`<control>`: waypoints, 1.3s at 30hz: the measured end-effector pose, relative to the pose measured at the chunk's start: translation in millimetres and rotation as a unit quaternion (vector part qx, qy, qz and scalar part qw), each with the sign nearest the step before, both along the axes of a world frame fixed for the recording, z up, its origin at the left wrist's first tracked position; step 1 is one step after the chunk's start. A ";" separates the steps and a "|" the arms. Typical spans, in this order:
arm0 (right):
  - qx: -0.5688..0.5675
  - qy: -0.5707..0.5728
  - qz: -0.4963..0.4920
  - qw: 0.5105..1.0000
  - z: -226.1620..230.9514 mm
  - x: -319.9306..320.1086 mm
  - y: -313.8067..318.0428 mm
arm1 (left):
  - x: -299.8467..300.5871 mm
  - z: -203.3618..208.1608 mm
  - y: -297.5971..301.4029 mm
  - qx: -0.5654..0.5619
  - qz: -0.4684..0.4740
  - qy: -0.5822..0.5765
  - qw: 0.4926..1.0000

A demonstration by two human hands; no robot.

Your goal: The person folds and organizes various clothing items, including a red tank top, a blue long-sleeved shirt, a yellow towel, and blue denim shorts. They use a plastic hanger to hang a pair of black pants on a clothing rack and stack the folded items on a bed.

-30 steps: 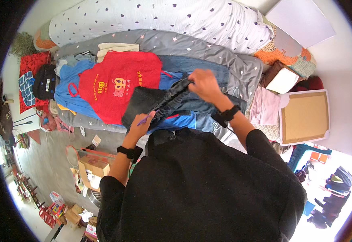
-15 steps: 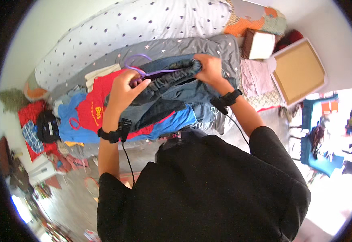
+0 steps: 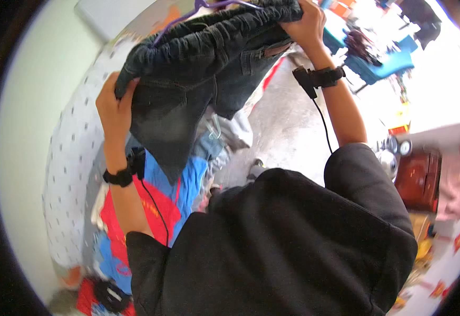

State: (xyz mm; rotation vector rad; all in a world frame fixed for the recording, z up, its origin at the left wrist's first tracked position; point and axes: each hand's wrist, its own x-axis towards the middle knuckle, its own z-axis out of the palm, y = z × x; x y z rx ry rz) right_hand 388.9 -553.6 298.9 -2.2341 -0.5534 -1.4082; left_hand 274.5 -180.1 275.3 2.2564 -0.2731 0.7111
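Dark denim shorts (image 3: 187,100) with a gathered elastic waistband hang spread out before me at the top of the head view. A purple hanger (image 3: 202,5) sits inside the waist opening, its upper part cut off by the picture edge. My left hand (image 3: 115,108) is closed on the left end of the waistband, thumb toward me. At the right end, my right hand (image 3: 308,26) grips the waistband from the outside. The legs of the shorts dangle over the bed's edge, touching nothing that I can make out.
Red clothing (image 3: 158,210) and blue clothing (image 3: 193,171) lie piled on the bed below my left forearm. A white dotted cloth (image 3: 71,174) runs along the wall. Blue chairs (image 3: 385,66) stand at upper right; a brown case (image 3: 417,181) is at right.
My view has turned to the right. Both hands have raised the shorts with the hanger off the bed, and the shorts now hang down full length between them.
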 end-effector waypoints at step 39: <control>0.139 0.122 -0.639 0.747 -82.5 -173.2 -1025.9 | 255.5 2.2 -1197.2 0.055 -0.674 -0.078 0.732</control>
